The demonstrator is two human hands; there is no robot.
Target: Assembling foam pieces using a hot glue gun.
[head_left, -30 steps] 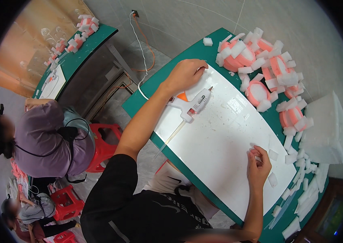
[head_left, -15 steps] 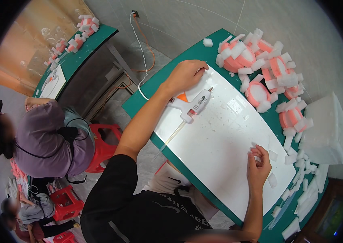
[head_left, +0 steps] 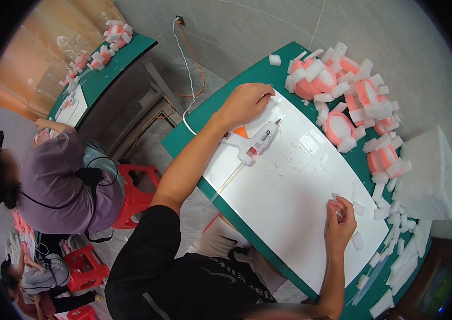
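The left hand (head_left: 245, 102) lies knuckles-up on the far left end of a white board (head_left: 295, 197), fingers curled loosely under; whether it holds anything I cannot tell. Just near of it a white glue gun (head_left: 252, 144) lies on the board, its nozzle pointing to the far side and a glue stick (head_left: 225, 184) jutting out over the board's near edge. The right hand (head_left: 341, 221) rests at the board's right end with fingers bent together, pinching what seems a small white foam piece (head_left: 337, 198), though it is too small to be sure. More foam bits (head_left: 357, 240) lie just beside that hand. The board sits on a green counter (head_left: 183, 140). Along the far edge are pink-and-white foam rings (head_left: 338, 127), and to the right a thick white foam block (head_left: 427, 173) and scattered strips (head_left: 404, 261). A white cord (head_left: 186, 74) runs from the counter to a wall socket. To the left another person in a purple top (head_left: 58, 178) sits on a red stool (head_left: 135, 194) at a second green counter (head_left: 106, 72).
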